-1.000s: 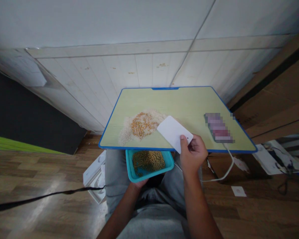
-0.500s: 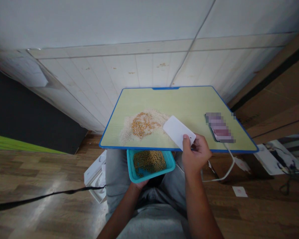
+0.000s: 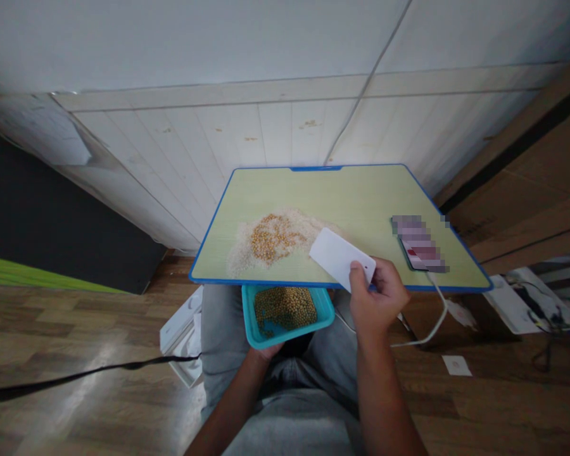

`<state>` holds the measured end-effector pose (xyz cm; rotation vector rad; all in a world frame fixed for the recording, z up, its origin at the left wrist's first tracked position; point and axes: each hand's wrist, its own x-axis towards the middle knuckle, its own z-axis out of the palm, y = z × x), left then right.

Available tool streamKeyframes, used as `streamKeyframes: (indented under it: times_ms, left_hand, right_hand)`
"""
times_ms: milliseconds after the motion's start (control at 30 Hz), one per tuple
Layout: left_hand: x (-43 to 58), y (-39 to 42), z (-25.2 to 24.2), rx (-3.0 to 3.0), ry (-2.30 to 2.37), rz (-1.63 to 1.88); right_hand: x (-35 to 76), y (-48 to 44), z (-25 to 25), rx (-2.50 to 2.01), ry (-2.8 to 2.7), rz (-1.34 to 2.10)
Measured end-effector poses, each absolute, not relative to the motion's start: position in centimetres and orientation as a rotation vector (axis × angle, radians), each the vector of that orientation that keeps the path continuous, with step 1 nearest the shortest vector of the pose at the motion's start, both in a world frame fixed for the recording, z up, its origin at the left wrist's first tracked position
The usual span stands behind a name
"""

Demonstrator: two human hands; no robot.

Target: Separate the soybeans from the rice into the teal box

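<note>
My right hand (image 3: 377,301) is closed on the corner of a white card (image 3: 341,258), thumb on top, holding it low over the near edge of a small green table with a blue rim (image 3: 361,196). The card lies just right of a pile of white rice mixed with yellow beans (image 3: 272,237) on the table. My left hand (image 3: 266,350) is mostly hidden under a teal tray (image 3: 323,313) full of yellow beans (image 3: 282,306), gripping it from below, under the table's near edge above my lap.
A phone (image 3: 418,244) lies on the table's right side with a white cable (image 3: 434,316) hanging off the edge. A white wall stands behind. Cardboard boxes (image 3: 527,190) stand at the right. A white box (image 3: 183,332) and a black strap (image 3: 76,377) lie on the wooden floor.
My right hand and the card have moved a little to the right and toward me, away from the pile. The rice now spreads further right. The tray has barely moved.
</note>
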<state>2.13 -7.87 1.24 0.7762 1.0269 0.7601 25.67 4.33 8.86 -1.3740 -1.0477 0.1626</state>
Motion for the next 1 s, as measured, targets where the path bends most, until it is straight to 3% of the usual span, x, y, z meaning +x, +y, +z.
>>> streamKeyframes:
  times_ms: [467,733,1000]
  left_hand:
    - [2.3,-6.8,0.4,0.756,1.022,0.74]
    - [4.2,-0.5,-1.9,0.735,1.048,0.797]
    - [3.2,-3.7,-0.7,0.745,1.036,0.738]
  right_hand:
    - [24.4,4.6,9.1,-1.222,-1.201,0.435]
    - [22.7,4.8,9.4,-0.983,-1.44,0.669]
    - [23.5,4.6,9.0,-1.145,-1.281,0.516]
